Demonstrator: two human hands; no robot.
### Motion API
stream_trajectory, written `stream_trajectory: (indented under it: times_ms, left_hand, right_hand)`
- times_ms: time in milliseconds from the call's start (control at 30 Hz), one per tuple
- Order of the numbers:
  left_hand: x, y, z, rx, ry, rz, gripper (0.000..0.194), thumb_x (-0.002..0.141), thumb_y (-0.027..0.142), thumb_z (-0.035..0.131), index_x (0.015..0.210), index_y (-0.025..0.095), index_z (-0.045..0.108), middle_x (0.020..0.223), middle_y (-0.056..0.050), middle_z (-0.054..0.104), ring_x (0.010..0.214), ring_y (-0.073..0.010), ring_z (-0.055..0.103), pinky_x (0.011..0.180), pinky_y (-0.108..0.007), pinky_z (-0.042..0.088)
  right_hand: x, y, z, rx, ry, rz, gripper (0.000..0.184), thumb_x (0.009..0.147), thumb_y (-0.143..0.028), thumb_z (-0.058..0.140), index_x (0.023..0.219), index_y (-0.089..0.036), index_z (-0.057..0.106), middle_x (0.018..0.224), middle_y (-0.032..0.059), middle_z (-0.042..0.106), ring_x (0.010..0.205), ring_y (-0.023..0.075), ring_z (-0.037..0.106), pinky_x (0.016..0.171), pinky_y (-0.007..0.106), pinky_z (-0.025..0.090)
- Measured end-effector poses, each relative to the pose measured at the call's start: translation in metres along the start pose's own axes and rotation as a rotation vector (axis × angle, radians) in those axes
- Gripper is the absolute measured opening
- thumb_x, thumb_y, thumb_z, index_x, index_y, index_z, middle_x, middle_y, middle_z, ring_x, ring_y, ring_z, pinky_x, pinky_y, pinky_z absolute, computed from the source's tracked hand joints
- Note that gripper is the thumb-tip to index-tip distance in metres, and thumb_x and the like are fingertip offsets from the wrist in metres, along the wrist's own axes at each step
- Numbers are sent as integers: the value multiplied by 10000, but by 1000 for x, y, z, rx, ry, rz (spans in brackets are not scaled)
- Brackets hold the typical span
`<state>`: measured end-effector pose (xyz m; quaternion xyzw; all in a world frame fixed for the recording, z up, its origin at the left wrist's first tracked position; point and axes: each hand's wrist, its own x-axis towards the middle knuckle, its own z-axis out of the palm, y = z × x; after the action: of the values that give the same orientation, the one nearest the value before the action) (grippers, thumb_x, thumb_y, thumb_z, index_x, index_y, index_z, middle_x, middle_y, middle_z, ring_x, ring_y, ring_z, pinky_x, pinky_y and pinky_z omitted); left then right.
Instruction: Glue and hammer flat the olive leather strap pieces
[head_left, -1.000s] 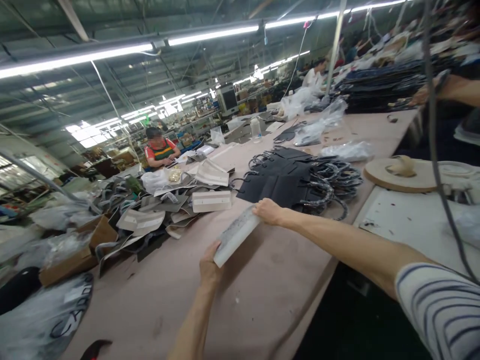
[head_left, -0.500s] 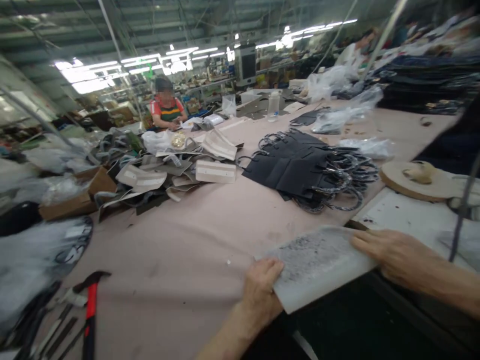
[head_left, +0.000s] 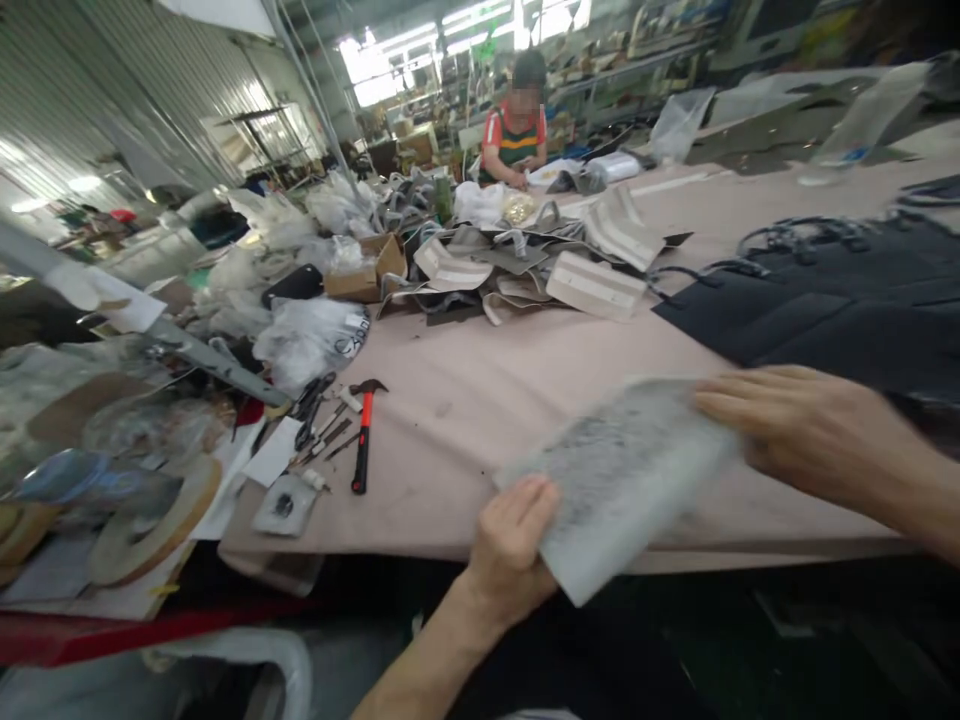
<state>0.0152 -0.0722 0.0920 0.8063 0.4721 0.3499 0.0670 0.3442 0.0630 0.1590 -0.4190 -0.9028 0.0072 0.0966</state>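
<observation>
A whitish flat slab point(head_left: 630, 470) with grey speckled marks on its upper face is held tilted above the near edge of the table. My left hand point(head_left: 517, 540) grips its left end, thumb on top and fingers folded under. At the far right end my right hand point(head_left: 795, 420) pinches the slab, blurred by motion. What the slab is made of cannot be made out. Behind it on the pink-covered table point(head_left: 450, 430) lie dark flat pieces with corded handles point(head_left: 832, 290), and a claw hammer point(head_left: 364, 435) with a red and black handle rests to the left.
Beige and grey panels point(head_left: 596, 285) are heaped mid-table beside a cardboard box point(head_left: 367, 270). Hand tools point(head_left: 326, 430) and a small clear bag point(head_left: 285, 503) lie near the left corner. A metal pole point(head_left: 217, 360) slants across the left. A co-worker point(head_left: 516, 140) sits across the table.
My view has swung left, bringing the table's left corner and pole into sight. Both hands still hold the slab, which has been carried along leftward over the table's front edge.
</observation>
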Motion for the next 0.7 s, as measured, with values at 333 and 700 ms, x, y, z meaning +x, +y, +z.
stream_trajectory:
  times_ms: [333,700]
  left_hand:
    - [-114,-82,-29,305,437,-377,456,849,175,695,1303,199,664,1223,-107,732,1082,-286,726,1050,-458,571]
    - [-68,-101,-61,415,319,-157,494,854,133,586,1347,130,604,1267,-183,703,1193,-293,680,1014,-459,586]
  right_hand:
    - [229,-133,48,-138,-209,-505,256,927,-143,486,1081,-227,673,1114,78,724,1026,219,621,854,339,391]
    - [223,-99,81,-5,167,-447,161,886,-79,528,919,-144,671,991,124,712,940,223,635,851,344,380]
